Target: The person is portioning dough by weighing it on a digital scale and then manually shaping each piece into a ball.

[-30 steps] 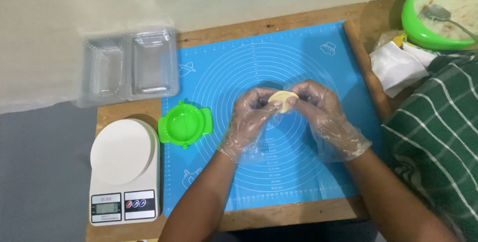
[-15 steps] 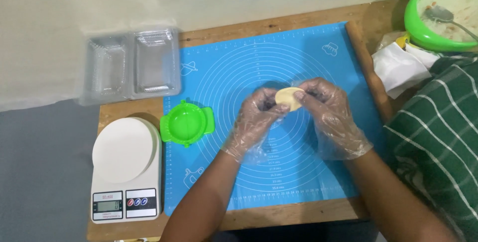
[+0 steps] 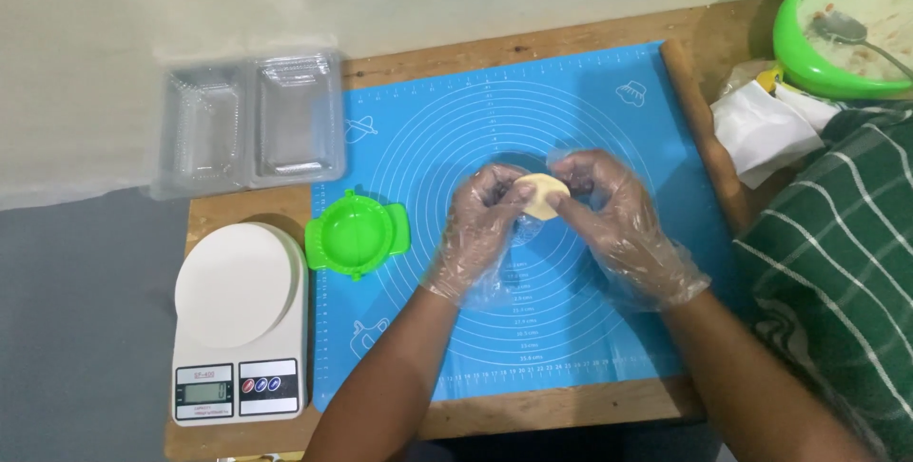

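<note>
Pale dough disc point(image 3: 544, 196) sits pinched between my gloved left hand point(image 3: 480, 229) and right hand point(image 3: 618, 224); both grasp it equally near, over the blue mat point(image 3: 590, 101).

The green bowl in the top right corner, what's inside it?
The green bowl holds a pale, whitish crumbly mixture with a metal spoon resting in it. The frame edge cuts off part of the bowl, and the mixture hides its bottom.

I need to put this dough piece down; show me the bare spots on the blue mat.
Bare blue silicone mat lies between the gloved hands and its far edge, and along its near edge beside the forearms. The middle is crowded: left hand and right hand pinch the pale dough piece. The green round press mould overlaps the left edge.
</note>
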